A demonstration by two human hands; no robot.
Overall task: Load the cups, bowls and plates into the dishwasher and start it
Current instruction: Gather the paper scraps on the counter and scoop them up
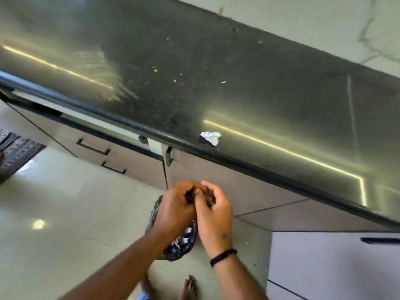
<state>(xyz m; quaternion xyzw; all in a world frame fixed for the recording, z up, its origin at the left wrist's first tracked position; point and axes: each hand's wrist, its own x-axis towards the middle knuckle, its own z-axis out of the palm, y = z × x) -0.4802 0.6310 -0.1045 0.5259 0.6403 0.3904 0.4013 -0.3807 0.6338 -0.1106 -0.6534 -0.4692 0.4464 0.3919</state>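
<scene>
No cup, bowl or plate is in view. My left hand point(175, 205) and my right hand point(215, 211) meet in front of the lower cabinets, fingers curled toward each other. They pinch a small dark thing point(208, 197) between them; what it is I cannot tell. Directly below them stands a bin lined with a dark patterned bag point(184, 245), with white scraps inside. A white appliance front point(324, 269) with a dark recessed handle point(381, 241) fills the lower right; it is closed.
A black speckled countertop point(194, 72) runs across the view, carrying crumbs and a crumpled white paper point(211, 136) near its front edge. Beige drawers with black handles point(93, 147) lie beneath. A striped mat point(15, 148) lies on the pale tiled floor at left. Bare feet show at the bottom.
</scene>
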